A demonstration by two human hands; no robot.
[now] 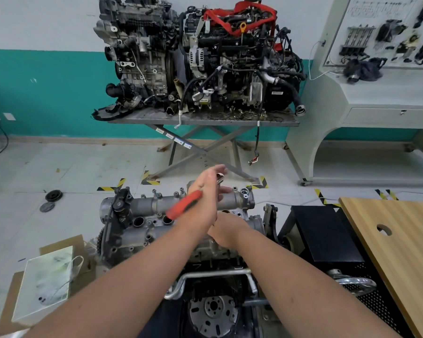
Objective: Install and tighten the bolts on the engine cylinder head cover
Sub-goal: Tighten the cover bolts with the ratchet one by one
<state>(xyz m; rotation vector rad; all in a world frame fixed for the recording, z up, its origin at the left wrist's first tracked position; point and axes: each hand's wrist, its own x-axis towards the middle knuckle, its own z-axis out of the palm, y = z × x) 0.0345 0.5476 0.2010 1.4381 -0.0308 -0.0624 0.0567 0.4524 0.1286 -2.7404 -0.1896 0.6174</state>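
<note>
In the head view, the cylinder head cover [181, 215] is seen just below centre, mounted on the engine on its stand, with a wooden tabletop [401, 240] at four o'clock and two spare engines on a scissor table [205, 119] at twelve o'clock. A red-handled ratchet [184, 204] is gripped by the left hand [205, 196] above the cover, its head hidden behind the fingers. The right hand [226, 231] is lowered onto the cover's near edge; whether anything is held there cannot be told. The tightening step is judged to be in hand; next, the tool's head would need seating squarely on a bolt.
</note>
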